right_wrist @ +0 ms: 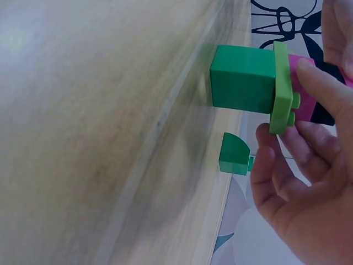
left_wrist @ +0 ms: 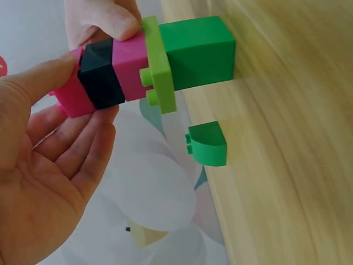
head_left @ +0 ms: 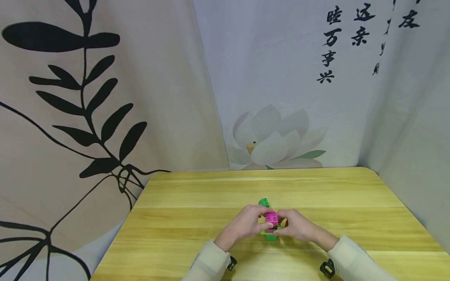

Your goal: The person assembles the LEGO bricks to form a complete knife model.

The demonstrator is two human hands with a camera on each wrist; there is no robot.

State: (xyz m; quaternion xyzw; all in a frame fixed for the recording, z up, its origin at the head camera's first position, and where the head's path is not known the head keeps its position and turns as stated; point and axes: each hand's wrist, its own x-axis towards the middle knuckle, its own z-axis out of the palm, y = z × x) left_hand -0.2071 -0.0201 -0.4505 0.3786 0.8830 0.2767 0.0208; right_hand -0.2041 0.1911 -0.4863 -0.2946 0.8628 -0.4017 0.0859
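A toy brick stack stands on the table between both hands. From the bottom up it has a green block, a lime plate with studs at its side, a magenta brick, a black brick and a pink brick on top. My left hand pinches the pink top brick between thumb and fingers. Lower down, my right hand grips the stack, its thumb on the magenta brick just above the lime plate. Fingers hide part of the stack in the head view.
Behind the stack, a green brick with a rounded side stands by itself on the wooden table. Printed curtains hang along the table's far and side edges.
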